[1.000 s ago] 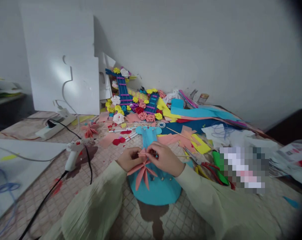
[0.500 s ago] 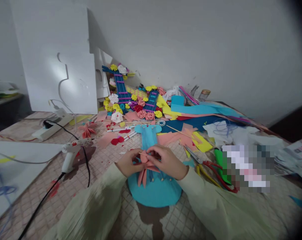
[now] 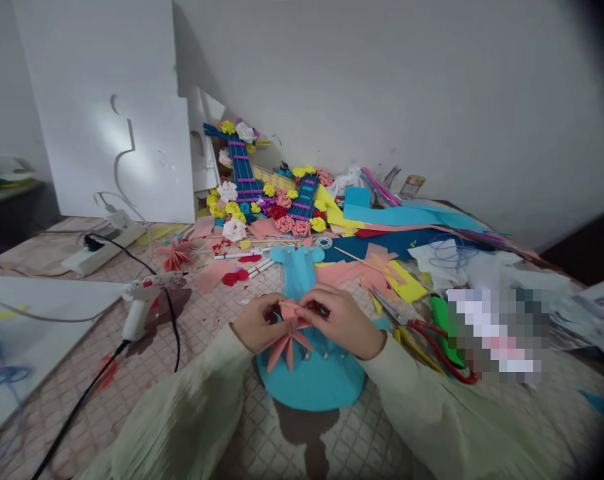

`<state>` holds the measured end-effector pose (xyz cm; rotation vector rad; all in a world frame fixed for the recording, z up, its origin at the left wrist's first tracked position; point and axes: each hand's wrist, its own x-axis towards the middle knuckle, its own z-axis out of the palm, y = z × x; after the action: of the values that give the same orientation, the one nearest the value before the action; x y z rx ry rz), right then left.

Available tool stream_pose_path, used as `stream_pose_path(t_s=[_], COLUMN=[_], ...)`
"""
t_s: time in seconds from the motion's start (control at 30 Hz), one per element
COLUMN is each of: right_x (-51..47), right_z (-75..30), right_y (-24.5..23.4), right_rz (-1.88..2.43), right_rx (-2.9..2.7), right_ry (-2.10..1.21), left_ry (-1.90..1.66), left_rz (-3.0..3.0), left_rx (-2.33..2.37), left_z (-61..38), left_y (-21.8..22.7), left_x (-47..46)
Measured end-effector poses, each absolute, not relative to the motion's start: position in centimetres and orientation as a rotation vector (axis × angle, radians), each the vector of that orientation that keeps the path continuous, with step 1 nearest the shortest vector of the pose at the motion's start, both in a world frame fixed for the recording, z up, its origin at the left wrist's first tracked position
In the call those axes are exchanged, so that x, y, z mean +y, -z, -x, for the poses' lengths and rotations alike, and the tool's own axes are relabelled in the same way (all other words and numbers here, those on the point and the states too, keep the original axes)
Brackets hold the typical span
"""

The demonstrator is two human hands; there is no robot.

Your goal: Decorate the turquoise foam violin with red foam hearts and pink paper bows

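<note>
Between both hands is a pink paper flower (image 3: 288, 347) with pointed petals hanging downward. My left hand (image 3: 262, 323) pinches it from the left, fingers closed around its upper part. From the right, my right hand (image 3: 345, 320) grips a small pink piece at the flower's top, thumb and fingers pressed together. A thin stick tip seems to show there, too small to be sure. Under the hands lies a turquoise guitar-shaped piece (image 3: 312, 390), neck pointing away from me, with small pegs on its body. My fingers partly hide its middle.
A white glue gun (image 3: 138, 310) with a black cord lies left, near a power strip (image 3: 102, 247). Red-handled scissors (image 3: 442, 343) lie right. Behind are a second pink flower (image 3: 176, 255), flower-covered dark blue guitars (image 3: 245, 170), paper scraps and a white board (image 3: 112, 133).
The pink flower has turned in my fingers, and its petals now spread wider toward the left and front. My right hand has shifted slightly right.
</note>
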<state>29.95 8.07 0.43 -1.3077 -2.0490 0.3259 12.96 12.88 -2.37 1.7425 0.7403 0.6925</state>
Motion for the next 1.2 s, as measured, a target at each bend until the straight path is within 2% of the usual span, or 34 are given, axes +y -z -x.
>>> stream_pose_path(t_s=[0.53, 0.77, 1.0, 1.2], right_x=[7.70, 7.61, 7.50, 7.51], right_z=[-30.05, -30.12, -30.17, -30.15], right_y=[-0.25, -0.09, -0.24, -0.21], right_rz=[1.261, 1.266, 1.248, 1.212], right_rx=[-2.042, -2.113, -2.089, -2.060], right_ry=[-0.114, -0.131, -0.200, -0.235], left_ry=[-0.795, -0.866, -0.950, -0.998], left_rz=[-1.733, -1.716, -2.111, -2.226], left_rx=[0.754, 0.782, 0.864, 0.790], left_z=[-13.48, -13.73, -13.67, -13.54], left_y=[2.46, 2.14, 1.87, 1.94], left_x=[12.45, 12.14, 12.02, 12.03])
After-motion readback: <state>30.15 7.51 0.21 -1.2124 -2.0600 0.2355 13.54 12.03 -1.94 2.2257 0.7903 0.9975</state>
